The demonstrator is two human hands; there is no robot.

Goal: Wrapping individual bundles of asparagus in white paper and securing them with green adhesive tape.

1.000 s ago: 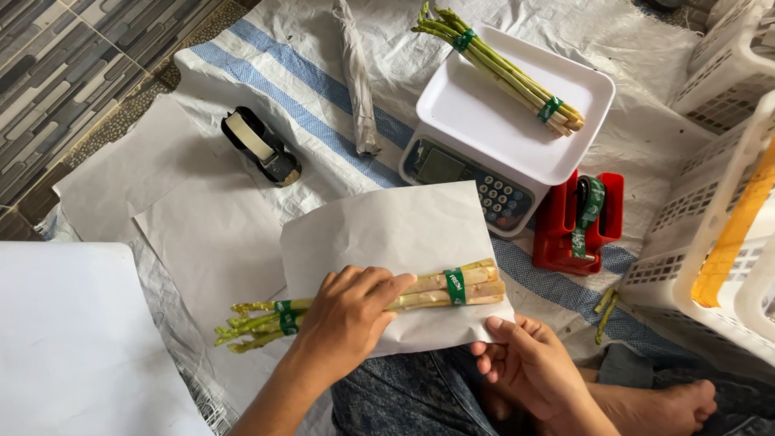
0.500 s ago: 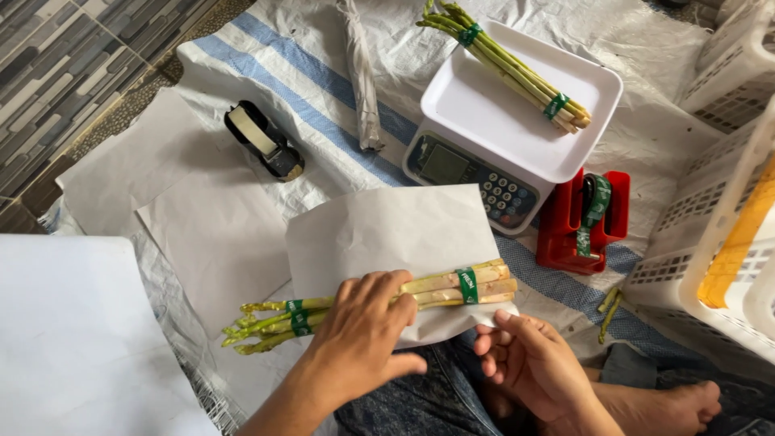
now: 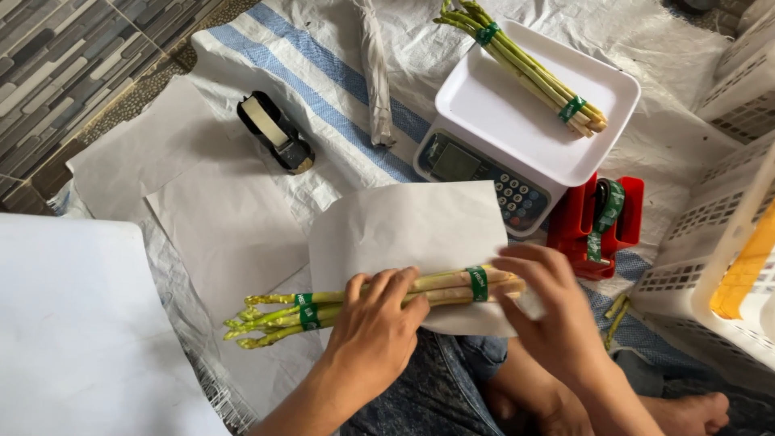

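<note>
A white digital scale [image 3: 517, 153] stands beyond the work area, its tray [image 3: 500, 121] carrying a second asparagus bundle [image 3: 525, 64] tied with green bands. Just right of the scale sits a red tape dispenser [image 3: 597, 222] with green tape. A black tape dispenser [image 3: 274, 133] lies to the far left on the woven sheet [image 3: 323, 73], and loose white paper sheets [image 3: 218, 218] are spread beside it. White plastic crates [image 3: 726, 242] line the right edge (one holds something yellow).

The asparagus bundle [image 3: 363, 299] lies crosswise on a folded white paper sheet [image 3: 404, 234], tips pointing left past the paper's edge, two green bands around it. The left hand [image 3: 375, 331] rests flat on the bundle's middle, fingers spread, pressing rather than gripping. The right hand [image 3: 549, 311] is curled over the cut end, fingertips touching the stalks and paper; whether it grips is unclear.
</note>
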